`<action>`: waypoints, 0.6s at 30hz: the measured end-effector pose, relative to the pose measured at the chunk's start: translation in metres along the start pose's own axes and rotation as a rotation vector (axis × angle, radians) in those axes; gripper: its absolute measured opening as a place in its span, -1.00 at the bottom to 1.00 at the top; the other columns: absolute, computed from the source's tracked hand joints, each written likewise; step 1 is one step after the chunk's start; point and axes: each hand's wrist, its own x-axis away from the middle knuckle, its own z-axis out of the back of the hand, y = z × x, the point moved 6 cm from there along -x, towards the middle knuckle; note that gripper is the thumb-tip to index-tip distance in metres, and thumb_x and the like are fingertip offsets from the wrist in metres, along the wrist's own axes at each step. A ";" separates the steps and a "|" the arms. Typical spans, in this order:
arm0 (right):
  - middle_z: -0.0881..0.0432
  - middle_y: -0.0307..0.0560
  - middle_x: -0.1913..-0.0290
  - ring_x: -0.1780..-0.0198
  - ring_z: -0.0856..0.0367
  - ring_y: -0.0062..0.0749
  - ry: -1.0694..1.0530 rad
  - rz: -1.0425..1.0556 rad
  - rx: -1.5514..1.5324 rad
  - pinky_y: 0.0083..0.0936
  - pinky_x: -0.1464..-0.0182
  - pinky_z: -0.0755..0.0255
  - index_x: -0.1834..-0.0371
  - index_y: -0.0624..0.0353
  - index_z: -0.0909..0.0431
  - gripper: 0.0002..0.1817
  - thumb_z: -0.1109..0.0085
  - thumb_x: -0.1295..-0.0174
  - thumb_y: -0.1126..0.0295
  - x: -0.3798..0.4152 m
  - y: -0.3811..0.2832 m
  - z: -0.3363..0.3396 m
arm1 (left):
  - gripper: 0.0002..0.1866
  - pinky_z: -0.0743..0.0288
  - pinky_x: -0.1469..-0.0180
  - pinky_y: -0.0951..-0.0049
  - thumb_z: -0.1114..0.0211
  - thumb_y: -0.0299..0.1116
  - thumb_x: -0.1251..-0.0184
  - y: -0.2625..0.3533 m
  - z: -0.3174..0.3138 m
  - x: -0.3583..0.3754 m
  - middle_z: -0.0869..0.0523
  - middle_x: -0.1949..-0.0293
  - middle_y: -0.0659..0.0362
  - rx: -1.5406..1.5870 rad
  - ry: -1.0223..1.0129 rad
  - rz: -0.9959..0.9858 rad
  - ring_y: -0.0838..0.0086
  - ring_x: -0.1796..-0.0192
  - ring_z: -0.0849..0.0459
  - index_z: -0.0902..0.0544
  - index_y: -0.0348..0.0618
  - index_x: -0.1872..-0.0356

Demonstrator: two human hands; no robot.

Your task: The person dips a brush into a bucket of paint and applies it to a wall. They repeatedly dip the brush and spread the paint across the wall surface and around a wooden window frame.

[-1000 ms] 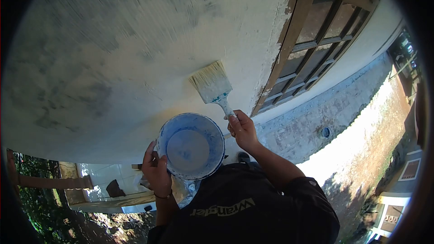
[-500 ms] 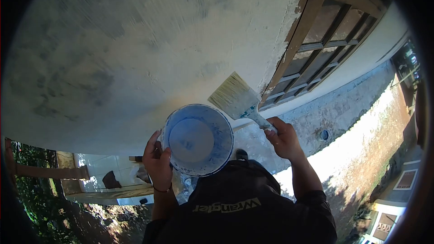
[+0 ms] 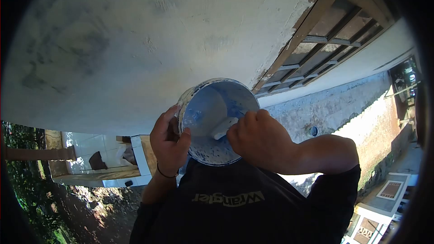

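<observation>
A paint bucket (image 3: 211, 153), its blue inner wall splattered with white, is held tilted in front of my chest. Pale paint (image 3: 209, 108) lies inside it. My left hand (image 3: 169, 139) grips the rim on the left side, thumb over the edge. The fingers of my right hand (image 3: 260, 138) are wrapped round the handle of a wide paintbrush (image 3: 223, 129), which is lowered into the bucket. Its bristles are hidden from view.
A patchy whitewashed wall (image 3: 135, 63) rises right ahead. To its right is a brown wooden window (image 3: 312, 56) with several panes. A tiled ledge (image 3: 86, 144) is at the left, a concrete strip (image 3: 334, 104) along the wall's foot at the right.
The paintbrush has gone from beside the wall down into the bucket as my right hand moved left. The bucket has shifted up and right and tilted more.
</observation>
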 end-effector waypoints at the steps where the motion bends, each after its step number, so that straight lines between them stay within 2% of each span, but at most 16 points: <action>1: -0.43 -0.23 0.63 0.56 -0.37 -0.50 -0.003 0.001 0.006 -0.61 0.56 -0.13 0.54 0.18 -0.47 -0.88 -0.15 0.07 0.37 -0.005 -0.005 -0.001 | -0.49 -0.40 0.04 0.53 -0.08 -0.73 0.05 0.000 -0.001 0.001 -0.51 0.15 0.04 -0.002 0.006 0.008 0.54 0.13 -0.52 -0.36 -0.46 -0.06; 4: -0.44 -0.21 0.63 0.56 -0.41 -0.48 -0.027 0.049 0.043 -0.60 0.56 -0.18 0.54 0.18 -0.47 -0.87 -0.15 0.07 0.37 -0.013 -0.014 -0.011 | -0.49 -0.38 -0.03 0.49 -0.08 -0.73 0.05 -0.002 -0.002 0.004 -0.50 0.09 0.00 0.022 -0.012 0.023 0.48 0.05 -0.51 -0.35 -0.46 -0.06; 6: -0.45 -0.19 0.61 0.50 -0.51 -0.41 0.099 0.069 -0.197 -0.54 0.52 -0.32 0.47 0.17 -0.49 -0.87 -0.16 0.07 0.39 -0.015 -0.012 -0.003 | -0.49 -0.38 -0.03 0.49 -0.09 -0.73 0.04 -0.001 -0.001 0.004 -0.50 0.09 0.01 0.007 0.008 0.003 0.48 0.05 -0.51 -0.35 -0.46 -0.06; 7: -0.45 -0.19 0.61 0.50 -0.51 -0.41 0.102 0.076 -0.190 -0.54 0.52 -0.32 0.47 0.17 -0.49 -0.87 -0.16 0.07 0.39 -0.014 -0.009 -0.003 | -0.50 -0.38 -0.03 0.49 -0.09 -0.73 0.04 0.001 0.001 0.004 -0.50 0.10 0.01 -0.010 0.023 -0.011 0.47 0.05 -0.51 -0.35 -0.46 -0.06; 9: -0.50 -0.11 0.52 0.34 -0.60 -0.25 0.179 0.080 -0.500 -0.39 0.41 -0.49 0.41 0.20 -0.52 -0.84 -0.20 0.09 0.41 -0.010 0.003 0.002 | -0.50 -0.37 -0.04 0.49 -0.09 -0.72 0.04 -0.002 0.009 0.006 -0.50 0.10 0.01 0.001 0.031 0.037 0.47 0.05 -0.51 -0.35 -0.47 -0.06; 10: -0.50 -0.11 0.52 0.34 -0.60 -0.25 0.178 0.085 -0.495 -0.39 0.41 -0.49 0.41 0.20 -0.52 -0.84 -0.20 0.09 0.41 -0.012 0.006 0.001 | -0.50 -0.37 -0.04 0.49 -0.09 -0.72 0.04 -0.005 0.010 0.007 -0.50 0.10 0.00 0.013 0.027 0.091 0.47 0.05 -0.51 -0.35 -0.47 -0.06; 11: -0.50 -0.09 0.43 0.30 -0.60 -0.22 0.191 0.077 -0.627 -0.37 0.36 -0.51 0.35 0.20 -0.52 -0.79 -0.23 0.08 0.40 -0.014 0.010 0.000 | -0.50 -0.37 -0.04 0.49 -0.09 -0.72 0.04 -0.005 0.010 0.007 -0.50 0.10 0.00 0.016 0.031 0.088 0.47 0.05 -0.51 -0.35 -0.47 -0.06; 12: -0.50 -0.07 0.34 0.27 -0.60 -0.18 0.204 0.067 -0.758 -0.35 0.31 -0.52 0.29 0.20 -0.51 -0.74 -0.26 0.07 0.38 -0.016 0.013 -0.002 | -0.50 -0.38 -0.02 0.51 -0.09 -0.72 0.03 -0.005 0.010 0.007 -0.51 0.12 0.01 0.044 0.047 0.069 0.49 0.08 -0.52 -0.36 -0.47 -0.06; 13: -0.50 -0.07 0.34 0.27 -0.60 -0.18 0.206 0.067 -0.752 -0.35 0.31 -0.52 0.29 0.20 -0.51 -0.74 -0.26 0.07 0.38 -0.018 0.014 -0.003 | -0.50 -0.39 0.01 0.52 -0.09 -0.72 0.03 -0.003 0.009 0.006 -0.52 0.14 0.02 0.071 0.061 0.047 0.51 0.10 -0.52 -0.36 -0.47 -0.06; 15: -0.47 -0.07 0.20 0.25 -0.59 -0.18 0.143 0.049 -0.840 -0.39 0.24 -0.51 0.22 0.16 -0.52 -0.70 -0.28 0.03 0.33 -0.023 0.014 -0.009 | -0.51 -0.38 0.03 0.54 -0.09 -0.72 0.03 0.003 0.006 0.004 -0.52 0.16 0.04 0.063 0.051 0.014 0.53 0.13 -0.52 -0.36 -0.47 -0.05; 18: -0.46 -0.06 0.18 0.22 -0.59 -0.18 0.140 0.140 -0.865 -0.37 0.19 -0.50 0.19 0.17 -0.52 -0.68 -0.27 0.01 0.30 -0.027 0.009 -0.008 | -0.49 -0.36 0.04 0.56 -0.07 -0.71 0.07 0.011 0.003 0.000 -0.55 0.22 0.07 0.052 0.064 -0.001 0.55 0.18 -0.52 -0.37 -0.47 -0.06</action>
